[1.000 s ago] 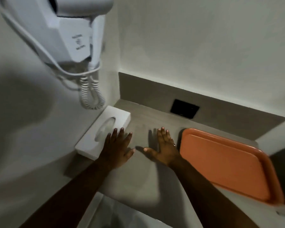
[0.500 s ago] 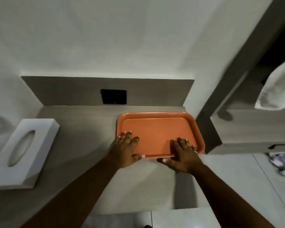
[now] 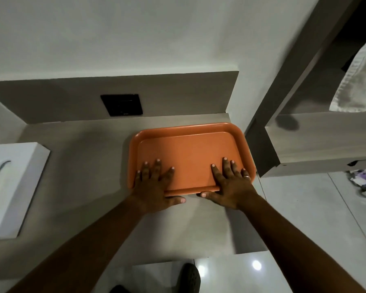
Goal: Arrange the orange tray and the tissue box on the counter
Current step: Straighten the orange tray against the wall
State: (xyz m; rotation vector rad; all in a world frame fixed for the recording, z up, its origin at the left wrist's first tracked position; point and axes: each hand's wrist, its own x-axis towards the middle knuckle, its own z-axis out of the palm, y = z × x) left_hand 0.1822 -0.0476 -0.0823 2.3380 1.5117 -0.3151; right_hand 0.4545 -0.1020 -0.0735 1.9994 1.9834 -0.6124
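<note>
The orange tray [image 3: 188,149] lies flat at the right end of the grey counter [image 3: 82,157], close to the back wall. My left hand [image 3: 154,185] grips its near left corner, fingers on the tray floor and thumb under the near rim. My right hand [image 3: 230,182] holds the near right part the same way, a ring on one finger. The white tissue box [image 3: 13,187] with an oval slot lies at the counter's left end, well apart from both hands.
A black wall plate [image 3: 122,104] sits in the grey backsplash behind the tray. Right of the counter stands a grey shelf unit [image 3: 317,142] with a white towel [image 3: 359,81] above it. The glossy floor [image 3: 304,218] and my dark shoe [image 3: 188,278] show below.
My hands left the counter beside the tissue box and went right to the tray. Both now reach further over its near edge, and the tray sits slightly further back.
</note>
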